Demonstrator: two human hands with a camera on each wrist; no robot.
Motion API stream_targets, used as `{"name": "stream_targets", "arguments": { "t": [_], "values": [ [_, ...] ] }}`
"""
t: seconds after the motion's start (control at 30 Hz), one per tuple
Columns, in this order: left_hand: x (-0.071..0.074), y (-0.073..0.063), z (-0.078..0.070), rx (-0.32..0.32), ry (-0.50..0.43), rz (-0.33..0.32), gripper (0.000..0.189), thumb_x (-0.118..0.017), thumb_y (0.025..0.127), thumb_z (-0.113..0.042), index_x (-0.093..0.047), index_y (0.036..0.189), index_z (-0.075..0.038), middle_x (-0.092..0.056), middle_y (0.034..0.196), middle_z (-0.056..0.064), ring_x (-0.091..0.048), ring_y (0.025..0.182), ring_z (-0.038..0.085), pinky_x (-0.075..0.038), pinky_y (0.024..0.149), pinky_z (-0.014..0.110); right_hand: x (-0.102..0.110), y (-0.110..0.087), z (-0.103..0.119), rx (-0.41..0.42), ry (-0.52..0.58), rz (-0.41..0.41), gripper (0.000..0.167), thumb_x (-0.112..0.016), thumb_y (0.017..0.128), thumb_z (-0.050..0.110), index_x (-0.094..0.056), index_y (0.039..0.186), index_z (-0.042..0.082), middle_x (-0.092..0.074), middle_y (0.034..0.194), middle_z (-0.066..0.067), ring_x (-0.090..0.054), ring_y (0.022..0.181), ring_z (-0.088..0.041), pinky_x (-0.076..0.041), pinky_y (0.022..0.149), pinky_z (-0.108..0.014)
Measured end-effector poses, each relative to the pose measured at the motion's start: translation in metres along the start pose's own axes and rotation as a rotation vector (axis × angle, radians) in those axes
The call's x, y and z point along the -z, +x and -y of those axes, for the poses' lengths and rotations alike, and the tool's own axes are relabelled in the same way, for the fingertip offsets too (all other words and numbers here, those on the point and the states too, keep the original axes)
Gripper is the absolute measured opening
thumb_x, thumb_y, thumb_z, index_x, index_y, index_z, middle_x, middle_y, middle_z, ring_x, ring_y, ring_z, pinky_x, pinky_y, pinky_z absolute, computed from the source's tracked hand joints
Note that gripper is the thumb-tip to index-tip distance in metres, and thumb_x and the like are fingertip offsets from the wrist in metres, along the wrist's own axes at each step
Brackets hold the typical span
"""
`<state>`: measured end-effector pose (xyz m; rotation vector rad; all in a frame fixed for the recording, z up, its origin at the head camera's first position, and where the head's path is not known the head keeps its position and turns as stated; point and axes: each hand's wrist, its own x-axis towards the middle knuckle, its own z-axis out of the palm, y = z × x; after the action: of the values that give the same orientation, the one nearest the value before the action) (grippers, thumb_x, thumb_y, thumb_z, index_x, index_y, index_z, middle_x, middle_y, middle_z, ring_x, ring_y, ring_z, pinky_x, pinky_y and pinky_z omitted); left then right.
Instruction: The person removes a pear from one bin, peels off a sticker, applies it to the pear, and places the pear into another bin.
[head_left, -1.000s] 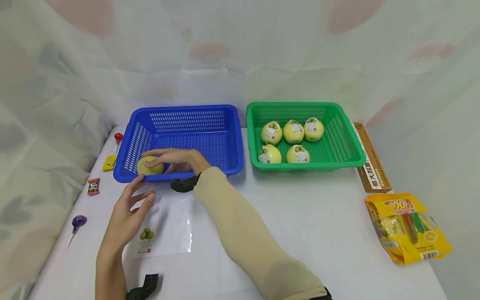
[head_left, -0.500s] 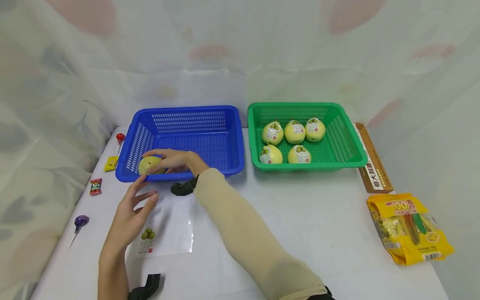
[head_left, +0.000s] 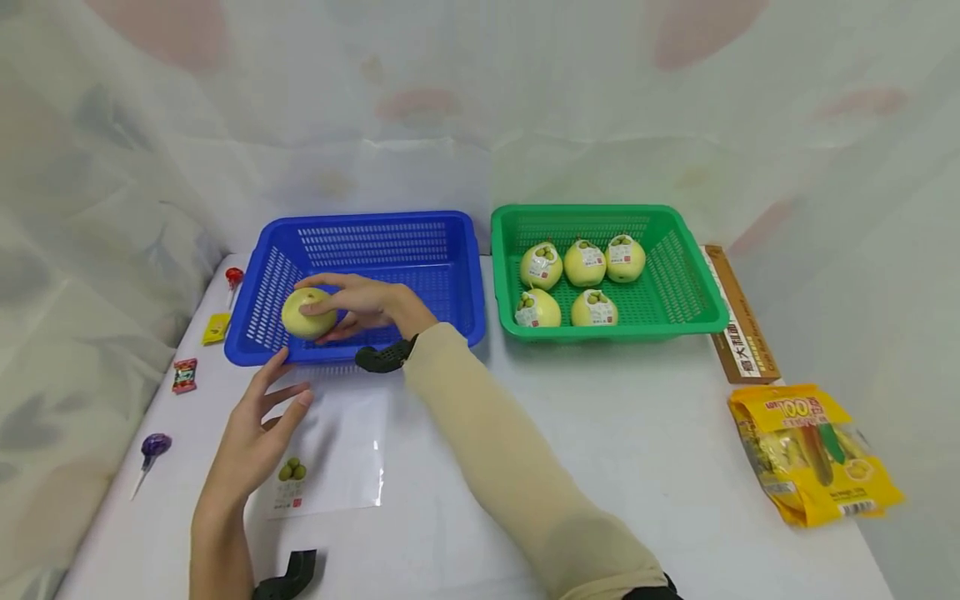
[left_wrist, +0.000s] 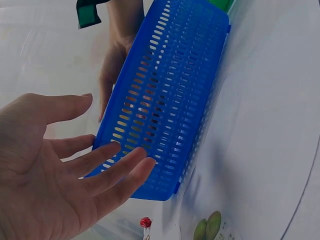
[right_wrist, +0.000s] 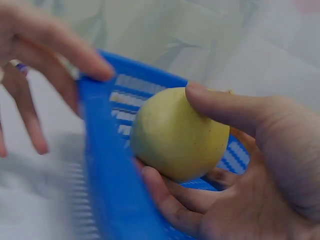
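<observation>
A yellow-green pear (head_left: 303, 317) is held by my right hand (head_left: 363, 302) inside the near left corner of the blue basket (head_left: 468, 292). In the right wrist view, thumb and fingers wrap the pear (right_wrist: 175, 135) from both sides, and no label shows on it. My left hand (head_left: 258, 433) is at the basket's near left corner, fingers spread and mostly straight, with fingertips at the rim. The left wrist view shows its palm (left_wrist: 50, 185) holding nothing, beside the basket's slotted wall (left_wrist: 165, 100). Under and beside that hand lies a clear plastic bag (head_left: 341, 458) printed with green fruit.
A green basket (head_left: 667, 327) with several labelled pears (head_left: 585, 264) stands at right. A brown box (head_left: 742, 325) and a yellow candy bag (head_left: 813, 454) lie right of it. Lollipops (head_left: 155, 446) and small wrapped candies (head_left: 184, 375) line the left edge.
My right hand has lifted the pear from low in the blue basket, moving it slightly up and right. My left hand stays at the basket rim.
</observation>
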<state>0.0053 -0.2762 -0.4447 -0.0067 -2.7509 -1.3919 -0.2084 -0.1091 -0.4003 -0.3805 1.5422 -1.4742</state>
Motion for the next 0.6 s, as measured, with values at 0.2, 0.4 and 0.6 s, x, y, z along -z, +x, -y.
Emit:
{"name": "stream_targets", "arguments": {
  "t": [0.2, 0.4, 0.6],
  "values": [
    [0.002, 0.001, 0.001, 0.024, 0.022, -0.002, 0.077, -0.064, 0.111, -0.034, -0.019, 0.174, -0.037, -0.045, 0.17, 0.018, -0.056, 0.128, -0.006, -0.041, 0.091, -0.004, 0.037, -0.012, -0.001, 0.029, 0.119, 0.027, 0.052, -0.069, 0.108, 0.02, -0.054, 0.156, 0.033, -0.063, 0.132, -0.005, -0.071, 0.127, -0.05, -0.061, 0.106, -0.049],
    [0.003, 0.001, 0.001, 0.053, 0.033, 0.005, 0.079, -0.063, 0.111, -0.035, -0.017, 0.174, -0.036, -0.044, 0.171, 0.018, -0.058, 0.139, 0.042, -0.041, 0.088, -0.003, 0.065, -0.039, 0.003, 0.078, 0.147, 0.041, 0.049, -0.065, 0.11, 0.017, -0.054, 0.155, 0.032, -0.059, 0.141, -0.006, -0.073, 0.125, -0.049, -0.063, 0.085, -0.034],
    [0.002, 0.002, 0.0, 0.049, 0.032, 0.006, 0.079, -0.063, 0.111, -0.036, -0.017, 0.175, -0.036, -0.043, 0.171, 0.019, -0.058, 0.139, 0.039, -0.04, 0.088, -0.004, 0.076, -0.096, 0.007, 0.265, 0.007, 0.023, 0.058, -0.066, 0.107, 0.009, -0.049, 0.16, 0.027, -0.058, 0.149, -0.01, -0.077, 0.117, -0.045, -0.066, 0.093, -0.038]
  ]
}}
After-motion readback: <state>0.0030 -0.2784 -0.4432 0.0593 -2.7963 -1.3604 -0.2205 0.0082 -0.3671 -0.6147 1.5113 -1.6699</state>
